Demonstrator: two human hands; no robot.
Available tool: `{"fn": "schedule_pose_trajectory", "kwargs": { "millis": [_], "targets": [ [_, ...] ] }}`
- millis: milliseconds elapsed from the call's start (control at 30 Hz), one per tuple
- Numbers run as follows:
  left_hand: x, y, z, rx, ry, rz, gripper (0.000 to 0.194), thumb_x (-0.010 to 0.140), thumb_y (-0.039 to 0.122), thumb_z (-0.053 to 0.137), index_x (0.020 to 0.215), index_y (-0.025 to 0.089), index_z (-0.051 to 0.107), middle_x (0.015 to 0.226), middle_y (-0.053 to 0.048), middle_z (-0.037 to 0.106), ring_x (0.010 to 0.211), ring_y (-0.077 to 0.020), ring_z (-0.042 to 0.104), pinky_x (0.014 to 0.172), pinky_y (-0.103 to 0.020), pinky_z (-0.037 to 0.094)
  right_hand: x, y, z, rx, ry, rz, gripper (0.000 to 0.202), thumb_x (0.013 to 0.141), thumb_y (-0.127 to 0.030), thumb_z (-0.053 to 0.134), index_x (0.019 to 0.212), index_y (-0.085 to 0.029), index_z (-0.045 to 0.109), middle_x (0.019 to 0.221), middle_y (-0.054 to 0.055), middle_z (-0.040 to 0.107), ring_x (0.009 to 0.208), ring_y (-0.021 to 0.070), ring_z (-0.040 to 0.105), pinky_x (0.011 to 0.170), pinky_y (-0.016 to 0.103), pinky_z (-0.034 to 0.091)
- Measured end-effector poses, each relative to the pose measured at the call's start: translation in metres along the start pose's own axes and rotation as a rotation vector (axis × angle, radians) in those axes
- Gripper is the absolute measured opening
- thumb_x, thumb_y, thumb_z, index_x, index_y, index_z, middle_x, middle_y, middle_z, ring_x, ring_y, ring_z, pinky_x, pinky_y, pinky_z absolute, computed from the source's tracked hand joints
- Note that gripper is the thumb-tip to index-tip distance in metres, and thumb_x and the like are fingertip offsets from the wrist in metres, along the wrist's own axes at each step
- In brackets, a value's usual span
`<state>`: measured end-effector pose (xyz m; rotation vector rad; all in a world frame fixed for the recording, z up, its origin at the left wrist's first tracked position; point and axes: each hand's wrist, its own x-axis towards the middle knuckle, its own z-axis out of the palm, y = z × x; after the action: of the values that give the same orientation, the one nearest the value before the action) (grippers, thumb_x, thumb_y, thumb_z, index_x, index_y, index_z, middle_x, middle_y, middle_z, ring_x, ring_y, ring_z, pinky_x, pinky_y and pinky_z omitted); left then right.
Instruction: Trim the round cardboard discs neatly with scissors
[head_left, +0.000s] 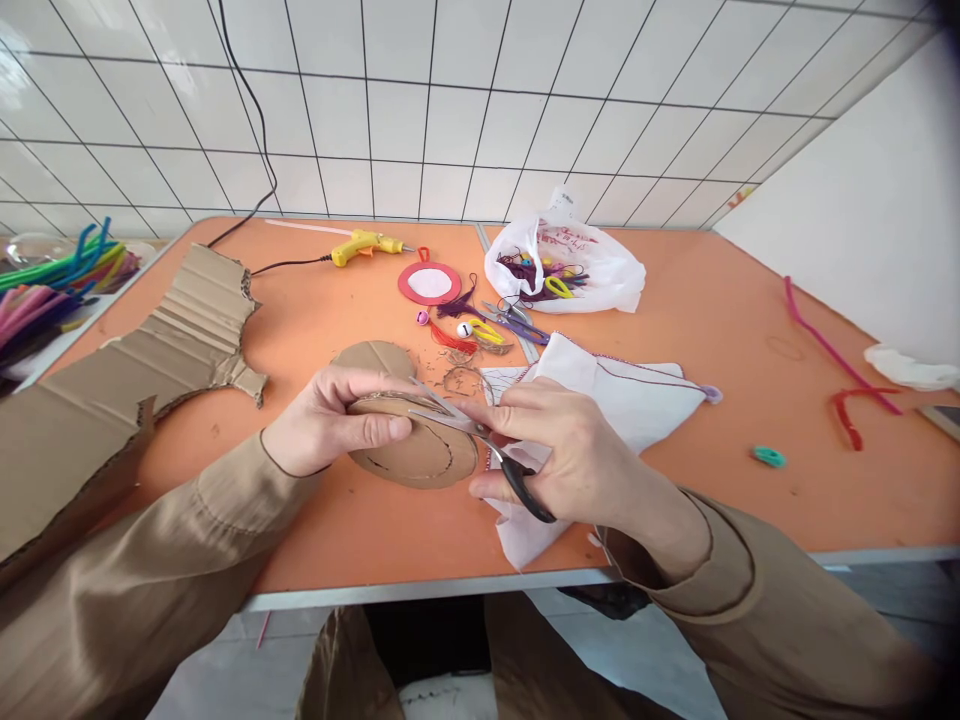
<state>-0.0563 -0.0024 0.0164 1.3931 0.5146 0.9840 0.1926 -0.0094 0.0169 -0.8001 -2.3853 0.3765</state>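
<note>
My left hand (341, 415) pinches the left edge of a round cardboard disc (420, 462), its thumb on top. An inner circle is drawn or scored on the disc's face. In my right hand (570, 450) are black-handled scissors (517, 480), thumb and fingers closed round the handles. Their parted blades reach over the disc's upper edge, close to my left thumb. Another rounded cardboard piece (379, 357) lies just behind the disc. Under my right hand spreads white fabric (615, 395) with a dark stitched edge.
A large cut cardboard sheet (135, 375) covers the left side. Behind are a yellow glue gun (367, 245) with its cord, a red-rimmed round piece (429, 283), purple-handled scissors (521, 322) and a white plastic bag (566, 265). Pipe cleaners (832, 335) lie at right.
</note>
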Motion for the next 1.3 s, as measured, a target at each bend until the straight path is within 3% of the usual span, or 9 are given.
{"fn": "schedule_pose_trajectory", "kwargs": {
  "millis": [367, 767, 967, 1300],
  "targets": [
    [-0.003, -0.002, -0.003, 0.022, 0.014, -0.035, 0.022, 0.08, 0.018, 0.079, 0.099, 0.029, 0.082, 0.101, 0.0, 0.08, 0.092, -0.0166, 0.077, 0.086, -0.019, 0.058, -0.002, 0.001, -0.001, 0.002, 0.0, -0.02, 0.039, 0.086, -0.041, 0.071, 0.112, -0.011, 0.074, 0.061, -0.002, 0.05, 0.055, 0.0133, 0.046, 0.054, 0.029, 0.039],
    [-0.002, 0.007, 0.002, 0.096, 0.026, -0.084, 0.023, 0.078, 0.015, 0.08, 0.097, 0.027, 0.082, 0.097, -0.002, 0.08, 0.088, -0.0181, 0.077, 0.081, -0.017, 0.058, -0.004, 0.001, -0.003, -0.08, 0.038, -0.081, 0.031, 0.088, -0.04, 0.068, 0.106, -0.015, 0.075, 0.059, -0.001, 0.058, 0.055, 0.0135, 0.05, 0.054, 0.028, 0.04],
    [-0.002, 0.009, 0.002, 0.118, 0.025, -0.094, 0.025, 0.076, 0.013, 0.08, 0.097, 0.026, 0.082, 0.094, -0.004, 0.081, 0.085, -0.019, 0.078, 0.078, -0.018, 0.059, -0.005, 0.001, -0.004, -0.104, 0.053, -0.102, 0.03, 0.089, -0.037, 0.067, 0.104, -0.013, 0.076, 0.056, -0.002, 0.051, 0.052, 0.0128, 0.044, 0.051, 0.028, 0.038],
    [-0.002, 0.008, 0.002, 0.142, -0.01, -0.033, 0.025, 0.076, 0.011, 0.079, 0.097, 0.024, 0.082, 0.094, -0.007, 0.081, 0.088, -0.0238, 0.078, 0.078, -0.026, 0.062, -0.004, -0.001, -0.004, -0.151, -0.017, -0.058, 0.03, 0.081, -0.035, 0.074, 0.103, -0.016, 0.076, 0.058, -0.002, 0.052, 0.053, 0.014, 0.043, 0.052, 0.03, 0.032]
  ]
}}
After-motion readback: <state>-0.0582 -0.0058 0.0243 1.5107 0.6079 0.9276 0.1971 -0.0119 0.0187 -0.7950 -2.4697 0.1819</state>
